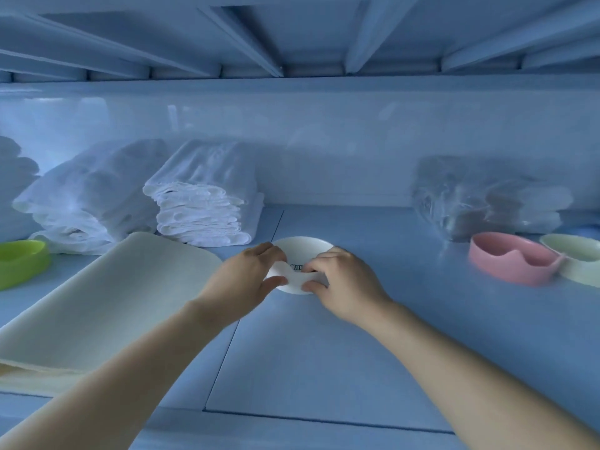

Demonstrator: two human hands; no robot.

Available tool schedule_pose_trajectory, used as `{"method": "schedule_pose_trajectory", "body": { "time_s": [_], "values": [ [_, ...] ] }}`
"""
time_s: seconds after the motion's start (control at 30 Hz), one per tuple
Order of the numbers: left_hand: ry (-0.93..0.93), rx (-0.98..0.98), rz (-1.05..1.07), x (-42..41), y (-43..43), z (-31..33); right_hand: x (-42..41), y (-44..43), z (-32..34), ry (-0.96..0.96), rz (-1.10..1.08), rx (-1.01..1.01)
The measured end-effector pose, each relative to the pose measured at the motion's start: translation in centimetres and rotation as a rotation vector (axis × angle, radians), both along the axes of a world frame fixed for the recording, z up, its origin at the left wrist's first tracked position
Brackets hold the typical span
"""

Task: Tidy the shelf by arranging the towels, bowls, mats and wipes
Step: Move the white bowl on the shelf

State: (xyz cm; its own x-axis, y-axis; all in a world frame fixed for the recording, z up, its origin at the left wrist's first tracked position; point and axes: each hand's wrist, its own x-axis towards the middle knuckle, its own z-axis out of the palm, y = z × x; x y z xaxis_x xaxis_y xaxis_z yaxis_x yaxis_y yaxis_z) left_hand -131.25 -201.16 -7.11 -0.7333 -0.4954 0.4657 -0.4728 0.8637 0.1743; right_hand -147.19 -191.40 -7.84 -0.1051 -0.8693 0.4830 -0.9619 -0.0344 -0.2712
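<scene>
A white bowl (303,247) sits in the middle of the blue shelf (292,352). Over its near rim, my left hand (250,277) and my right hand (344,280) both pinch a small white piece (297,278), maybe a wipe or a soft lid; I cannot tell which. A cream mat (107,297) lies flat at the left. Two stacks of folded white towels (201,206) (87,196) stand behind it. A green bowl (19,261) is at the far left. At the right are a pink bowl (509,261) and a pale green bowl (578,254).
A clear plastic pack of white wipes or cloths (487,196) rests at the back right against the shelf's back wall. The ribbed underside of the upper shelf (292,34) hangs close overhead. The shelf's front edge runs along the bottom of the view.
</scene>
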Motion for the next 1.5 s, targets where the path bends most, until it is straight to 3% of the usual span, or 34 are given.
{"method": "schedule_pose_trajectory", "body": {
  "time_s": [0.2,0.37,0.7,1.0,1.33,1.5],
  "values": [
    [0.168,-0.101,-0.198,-7.3,4.2,1.7,-6.7,6.0,2.0,0.048,-0.095,-0.203],
    [0.261,-0.065,-0.357,-14.2,8.4,2.2,-13.0,12.2,3.3,0.093,-0.2,-0.286],
    [0.241,0.021,-0.523,-28.0,16.4,2.2,-25.6,22.3,5.5,0.14,-0.41,-0.268],
    [0.096,0.041,-0.374,-37.8,20.5,1.1,-35.0,25.9,4.6,0.099,-0.459,-0.188],
    [0.233,0.185,-0.191,-42.1,20.7,-0.4,-38.4,23.7,3.9,0.058,-0.409,-0.166],
    [0.147,0.145,-0.106,-42.8,21.5,-0.9,-38.9,23.5,2.6,0.007,-0.38,-0.192]
  ]
}}
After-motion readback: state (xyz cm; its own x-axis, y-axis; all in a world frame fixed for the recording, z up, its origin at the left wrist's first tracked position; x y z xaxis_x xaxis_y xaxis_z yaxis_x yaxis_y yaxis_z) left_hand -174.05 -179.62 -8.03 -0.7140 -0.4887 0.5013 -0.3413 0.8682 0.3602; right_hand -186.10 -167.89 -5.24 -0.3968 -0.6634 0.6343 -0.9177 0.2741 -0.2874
